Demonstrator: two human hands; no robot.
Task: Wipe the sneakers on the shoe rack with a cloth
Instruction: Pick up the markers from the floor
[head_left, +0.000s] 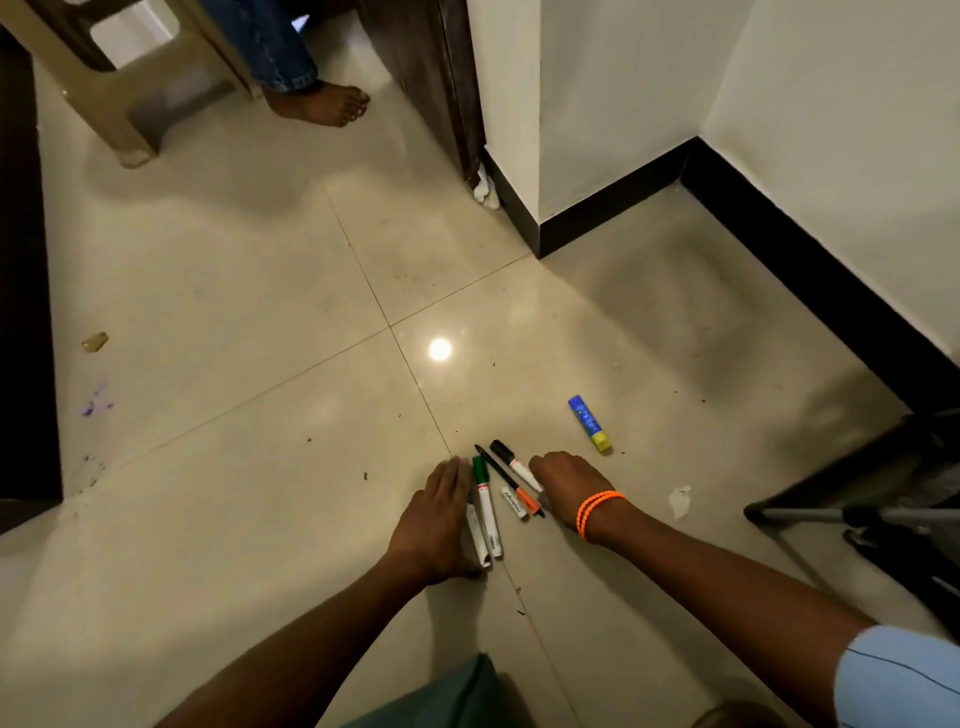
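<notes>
- Two hands are lying on the tiled floor, one on each side of a small cluster of pens.
- The left hand is resting flat with straight fingers against a marker that it half hides; nothing is grasped.
- Just right of that hand, a green-capped marker is lying alongside the hidden one.
- The right hand, wearing two orange bands at the wrist, is curling its fingers over the end of a black-capped marker; whether it is truly pinching it I cannot tell.
- Between the two hands, one thin black pen and one orange-capped marker are lying crossed.
- One blue glue stick is lying apart, beyond the right hand.
- No sneakers or cloth are showing; one dark rack is standing further right of the right hand.
</notes>
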